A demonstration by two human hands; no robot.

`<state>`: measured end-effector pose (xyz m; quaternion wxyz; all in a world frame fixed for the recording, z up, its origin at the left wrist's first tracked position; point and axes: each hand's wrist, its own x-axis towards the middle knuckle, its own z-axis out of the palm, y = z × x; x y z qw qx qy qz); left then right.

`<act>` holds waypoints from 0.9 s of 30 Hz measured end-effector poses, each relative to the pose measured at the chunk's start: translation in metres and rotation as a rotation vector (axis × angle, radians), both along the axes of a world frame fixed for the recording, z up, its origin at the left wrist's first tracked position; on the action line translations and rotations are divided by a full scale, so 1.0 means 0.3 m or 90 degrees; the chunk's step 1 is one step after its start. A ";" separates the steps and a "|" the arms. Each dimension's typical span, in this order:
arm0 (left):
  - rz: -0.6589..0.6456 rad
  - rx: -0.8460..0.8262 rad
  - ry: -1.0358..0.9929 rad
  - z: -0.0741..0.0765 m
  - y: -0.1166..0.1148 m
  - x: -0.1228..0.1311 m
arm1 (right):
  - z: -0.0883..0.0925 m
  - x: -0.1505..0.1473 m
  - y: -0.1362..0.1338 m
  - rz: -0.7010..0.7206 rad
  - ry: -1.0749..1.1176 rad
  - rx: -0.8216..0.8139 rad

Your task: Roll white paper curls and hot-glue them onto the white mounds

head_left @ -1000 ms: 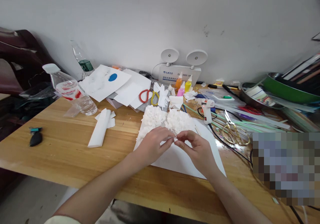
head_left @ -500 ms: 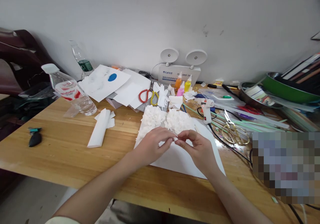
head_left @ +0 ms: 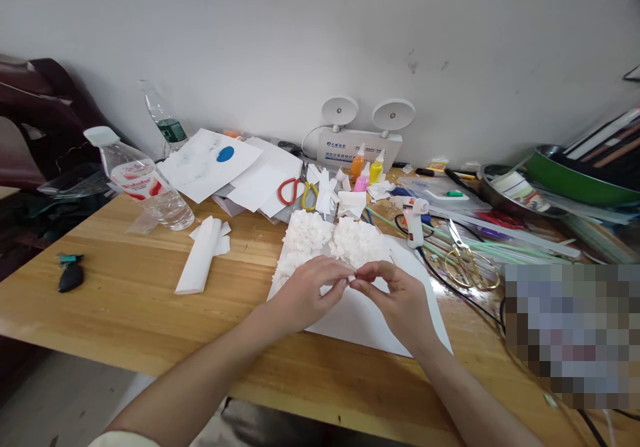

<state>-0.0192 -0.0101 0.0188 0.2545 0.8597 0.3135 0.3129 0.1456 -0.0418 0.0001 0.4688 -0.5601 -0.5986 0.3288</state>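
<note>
Fingertips of my left hand (head_left: pixel 315 290) and my right hand (head_left: pixel 393 294) meet, pinching a small white piece of paper (head_left: pixel 351 278) between them. Most of the piece is hidden by the fingers. Both hands are over a white sheet (head_left: pixel 345 317) lying on the table. Just beyond them, ruffled clusters of white paper bits cover the sheet's far part: one cluster (head_left: pixel 306 231) at the left, another cluster (head_left: pixel 357 240) at the right. A third patch is partly covered by my left hand.
A folded paper strip (head_left: pixel 197 260) and a water bottle (head_left: pixel 150 187) are at the left. Behind lie paper sheets (head_left: pixel 210 167), red-and-yellow-handled scissors (head_left: pixel 299 194) and paint bottles (head_left: pixel 363 179). A glue gun (head_left: pixel 414 224), its cable and gold-handled scissors (head_left: pixel 470 260) are at the right.
Both hands stay almost in place, the fingers shifting slightly around the small paper piece. The clusters and tools have not moved.
</note>
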 end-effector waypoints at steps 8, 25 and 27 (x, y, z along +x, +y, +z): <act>0.023 -0.002 0.025 -0.016 -0.013 0.005 | 0.003 -0.001 0.003 -0.015 0.004 0.003; 0.104 -0.089 0.005 0.011 -0.017 0.003 | -0.002 0.005 0.008 0.112 -0.006 0.023; 0.098 -0.092 -0.004 0.011 -0.012 0.002 | 0.000 0.007 0.007 0.140 0.008 0.008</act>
